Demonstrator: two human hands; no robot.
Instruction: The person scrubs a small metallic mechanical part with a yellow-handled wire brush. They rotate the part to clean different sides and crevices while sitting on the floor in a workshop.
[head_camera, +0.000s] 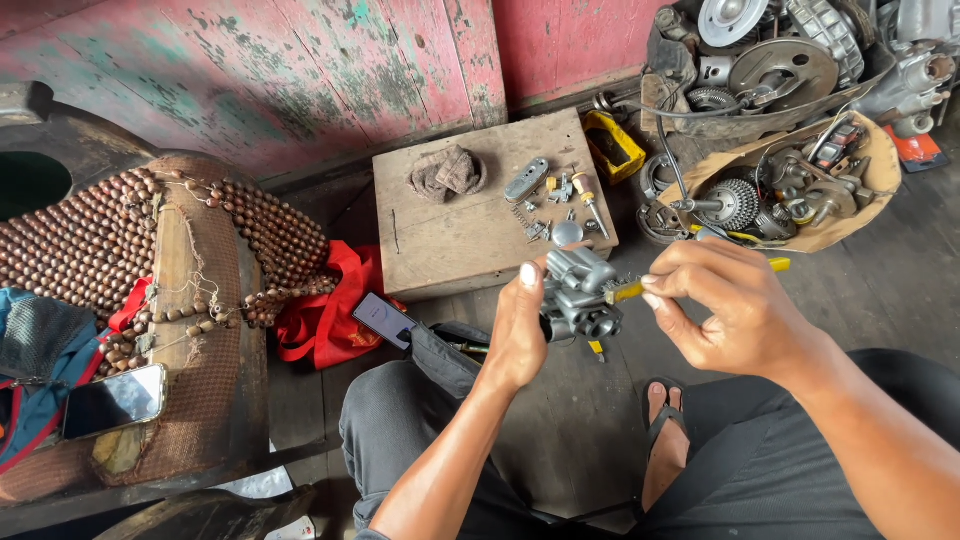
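Here, the biggest thing I see is the worn pink-and-green painted wooden wall across the top, and below it on the left a dark rounded seat draped with a mat of brown wooden beads. A black smartphone lies on that seat's edge. A red cloth bag sits slumped on the floor beside it, with a second dark phone lying against it. In the middle stands a low square wooden block, carrying a crumpled brown rag, a small silver cover plate and scattered little screws and springs. At upper right, a torn cardboard tray holds greasy gears and engine parts.

My left hand is closed around a grey cast-metal carburettor body, held up over my lap just in front of the block. My right hand pinches a yellow-handled screwdriver, its tip meeting the carburettor's side; the handle's far end shows past my knuckles.

My worry is the tip riding out of its slot: the body is only hand-held, so any twist of the left wrist could let the blade skid and chew the slot or jab my palm. A freed small part could also drop onto the dark plank floor and roll between the boards, since nothing under the carburettor would catch it.
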